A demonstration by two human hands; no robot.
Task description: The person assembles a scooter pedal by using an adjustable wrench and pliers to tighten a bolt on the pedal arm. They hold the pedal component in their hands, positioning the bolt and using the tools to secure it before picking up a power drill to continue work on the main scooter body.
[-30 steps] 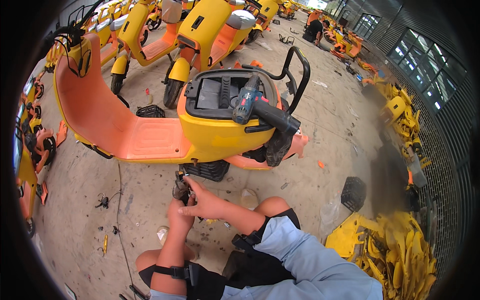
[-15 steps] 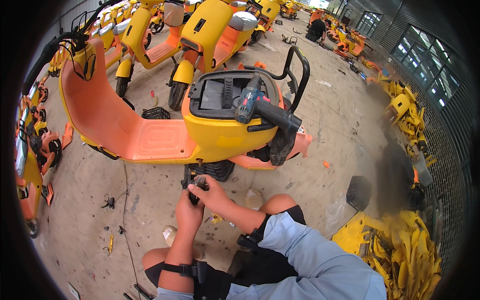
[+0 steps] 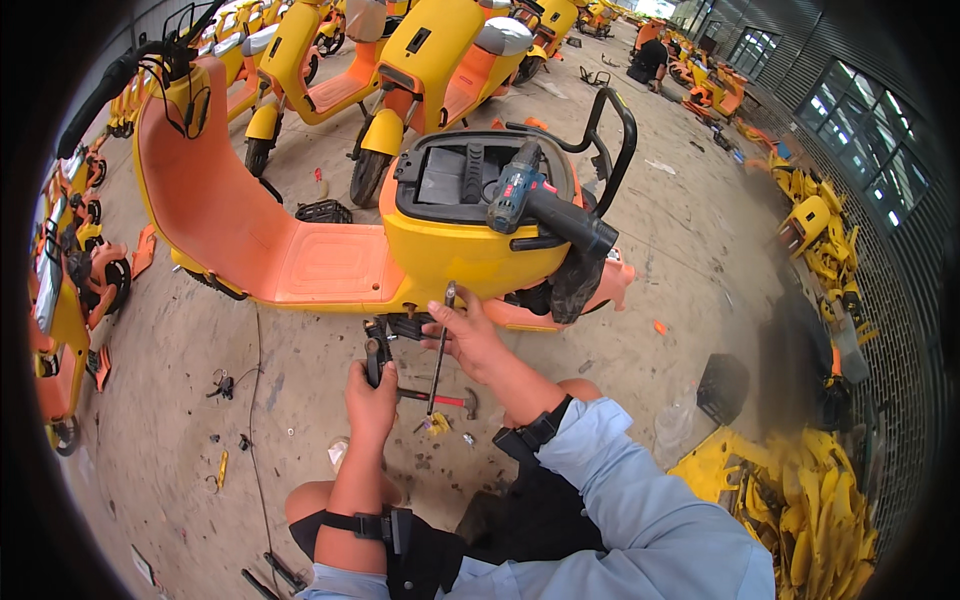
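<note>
In front of me stands a yellow and orange scooter. My left hand is closed around the lower end of a black jointed part, just below the scooter's footboard. Whether that part is fixed to the scooter I cannot tell. My right hand, close to the scooter's lower side, grips a long thin dark rod with a shiny top end. The rod points down, nearly upright. Behind it, a hammer with a partly red handle lies on the floor.
A blue and black cordless drill rests on the scooter's open seat compartment. More scooters stand behind. Yellow panels are piled at the lower right, near a black crate. A cable crosses the floor at left; a person crouches far back.
My hands, together before, have moved apart. The right hand has shifted right and up and now shows the rod. The hammer has come into sight, and the whole view has shifted slightly.
</note>
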